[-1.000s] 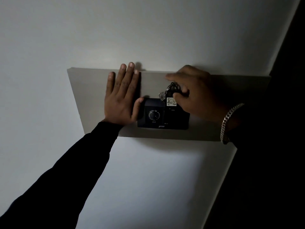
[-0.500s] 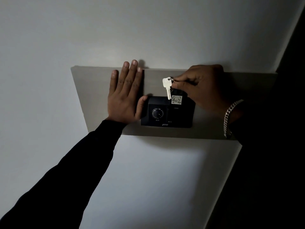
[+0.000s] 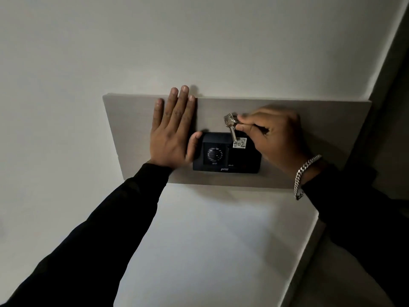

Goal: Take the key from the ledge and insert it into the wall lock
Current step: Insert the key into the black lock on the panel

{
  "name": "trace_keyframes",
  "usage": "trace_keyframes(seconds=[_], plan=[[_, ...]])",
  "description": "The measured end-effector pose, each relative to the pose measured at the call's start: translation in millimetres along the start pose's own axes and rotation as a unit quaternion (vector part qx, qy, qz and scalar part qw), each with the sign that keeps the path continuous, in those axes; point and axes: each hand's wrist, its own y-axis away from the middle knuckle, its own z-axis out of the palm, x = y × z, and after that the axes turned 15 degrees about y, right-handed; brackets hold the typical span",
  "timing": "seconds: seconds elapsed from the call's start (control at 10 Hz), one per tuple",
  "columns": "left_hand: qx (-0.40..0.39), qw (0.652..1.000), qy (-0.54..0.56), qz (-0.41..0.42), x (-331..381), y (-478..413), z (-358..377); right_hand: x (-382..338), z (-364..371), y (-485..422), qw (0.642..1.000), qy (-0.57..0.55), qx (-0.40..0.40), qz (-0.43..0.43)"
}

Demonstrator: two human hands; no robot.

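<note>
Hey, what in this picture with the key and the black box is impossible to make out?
Head view only:
- Keyhole: none visible on the black box; too dark.
- Small print on the box: too small.
- Key ring: hidden by the right hand.
- Tag: first character unclear.
- Right side: lost in shadow.

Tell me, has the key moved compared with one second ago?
Yes. The key has risen off the black box and now dangles above it from the right hand, its paper tag hanging below.

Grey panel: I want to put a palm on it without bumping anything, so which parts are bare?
The grey panel is bare right of the right hand, and left of the left hand. Crowded middle: black unit, key, paper tag.
</note>
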Motion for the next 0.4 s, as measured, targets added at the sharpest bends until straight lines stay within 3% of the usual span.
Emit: trace_keyframes(seconds=[0.2, 0.4], plan=[[-0.017, 1.0, -0.006, -0.006, 0.2, -0.6, 0.6, -0.2, 1.4, 4.8, 1.0, 0.009, 0.002, -0.012], [-0.047, 0.996, 0.07, -0.042, 17.0, -24.6, -17.1, -11.2, -17.2, 8.9, 1.0, 0.011, -0.014, 0.011]])
